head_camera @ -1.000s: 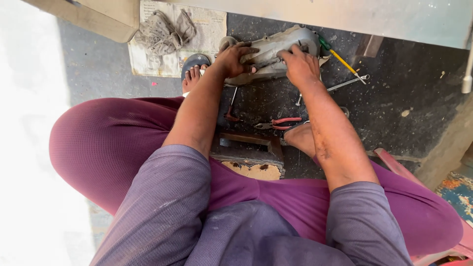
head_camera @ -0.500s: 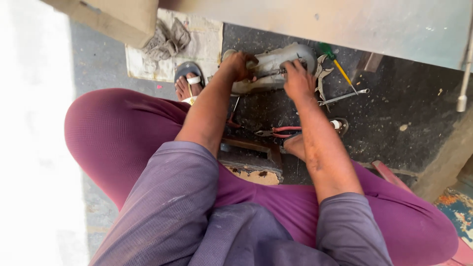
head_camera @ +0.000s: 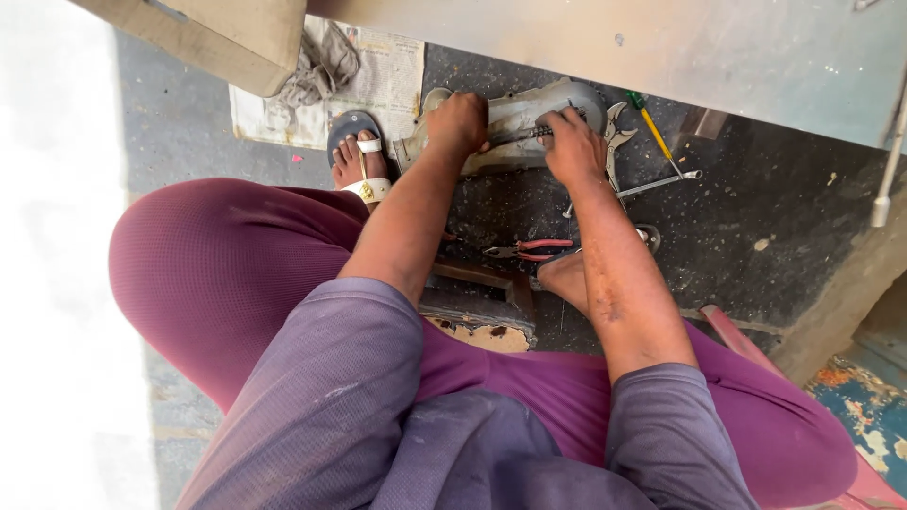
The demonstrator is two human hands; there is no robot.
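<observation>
The left hand (head_camera: 458,123) is closed over the left end of a grey metal casing (head_camera: 515,118) that lies on the dark, oily floor (head_camera: 746,208) at 12 o'clock from the seated person. The fingers curl down over the casing's top edge, gripping it. The right hand (head_camera: 574,146) rests on the casing's right part at about 1 o'clock, fingers bent and closed around a thin dark tool (head_camera: 534,133) whose ribbed shaft lies across the casing between the two hands; what kind of tool it is cannot be told.

Just right of the casing, at 1 o'clock, lies a spanner (head_camera: 616,127), and beyond it a screwdriver (head_camera: 650,125) with a green and yellow handle. A second, slimmer metal tool (head_camera: 661,183) lies near them, at 2 o'clock from the right hand. Pliers (head_camera: 529,249) with red handles lie on the floor between the forearms, below the casing. At 6 o'clock from the pliers is a low wooden stool (head_camera: 482,307) under the person's legs.

At 10 o'clock, a foot in a sandal (head_camera: 357,156) stands just beside the casing's left end. Behind it a newspaper (head_camera: 387,80) is spread on the floor with a grey rag (head_camera: 321,66) on it.
</observation>
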